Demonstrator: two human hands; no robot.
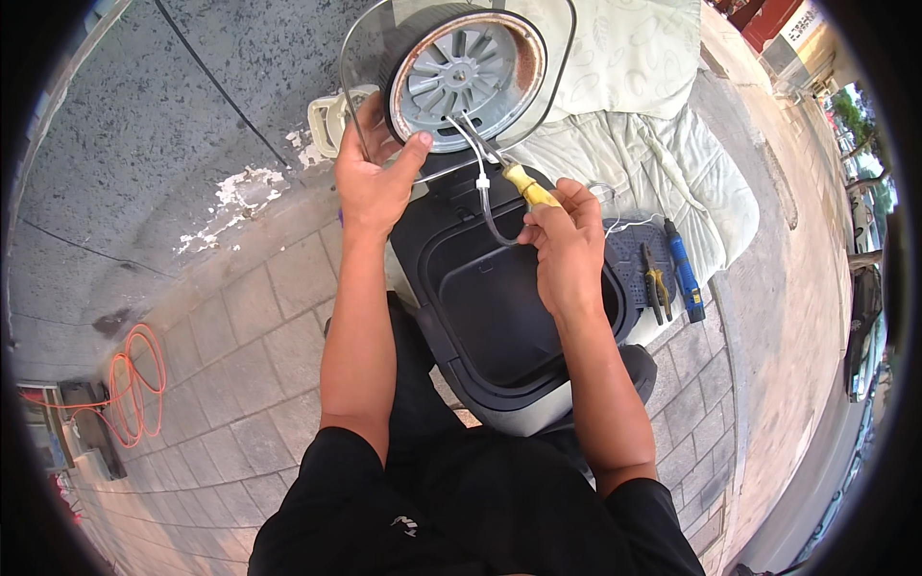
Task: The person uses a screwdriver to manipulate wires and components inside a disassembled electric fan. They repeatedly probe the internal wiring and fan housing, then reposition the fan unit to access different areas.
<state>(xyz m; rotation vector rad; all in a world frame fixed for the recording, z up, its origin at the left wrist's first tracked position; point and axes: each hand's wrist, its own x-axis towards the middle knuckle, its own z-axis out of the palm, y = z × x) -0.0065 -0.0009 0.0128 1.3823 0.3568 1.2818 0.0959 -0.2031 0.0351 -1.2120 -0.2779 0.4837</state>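
A round metal housing (pixel 420 108) with radial slots and a rusty inner rim stands tilted in front of me. Its outside is dark, and a clear panel with a dark rim (pixel 573 48) surrounds it. My left hand (pixel 376 182) grips the housing's lower left edge, thumb on the front, other fingers partly hidden behind. Closed in my right hand (pixel 565 235) is a yellow-handled tool (pixel 528 186), probably a screwdriver; its metal end points at the housing's lower part. A grey cable (pixel 489 213) with a white connector (pixel 482 182) hangs from the housing and loops toward my right fingers.
Below my hands stands an open black bin-like body (pixel 499 307). Yellow-and-black pliers (pixel 657 286) and a blue cylindrical tool (pixel 684 269) lie to the right, beside a dark perforated plate (pixel 629 257). A pale quilted cloth (pixel 663 173) covers paving. Orange cord (pixel 134 384) coils at left.
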